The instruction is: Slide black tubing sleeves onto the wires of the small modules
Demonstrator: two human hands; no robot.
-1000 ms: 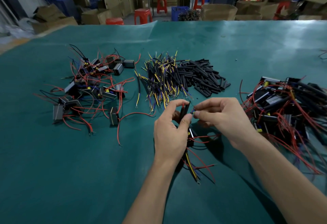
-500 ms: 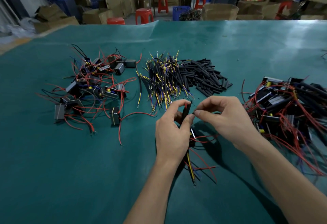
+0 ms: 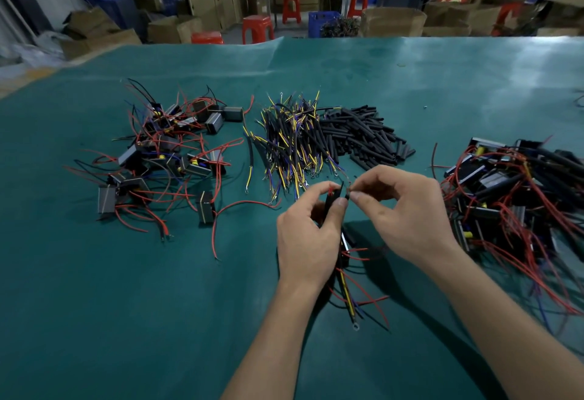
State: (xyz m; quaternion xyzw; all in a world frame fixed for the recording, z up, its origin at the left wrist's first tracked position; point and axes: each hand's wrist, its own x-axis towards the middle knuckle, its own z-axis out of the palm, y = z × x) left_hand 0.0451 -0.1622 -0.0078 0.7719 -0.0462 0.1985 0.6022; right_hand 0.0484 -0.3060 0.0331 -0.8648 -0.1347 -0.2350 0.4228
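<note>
Dim overhead light, blurred bowed edges

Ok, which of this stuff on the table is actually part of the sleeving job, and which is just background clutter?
Part of the job:
- left hand, pinching a black sleeve
- right hand, pinching a wire end
- loose black sleeves pile
- modules with red wires
- modules pile on the right
- yellow and blue leads

Just lying about:
- red stools
- cardboard boxes
- blue crate

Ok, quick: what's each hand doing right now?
Left hand: pinches a black sleeve upright, module wires hanging below it.
Right hand: pinches a wire end at the sleeve's top.
</note>
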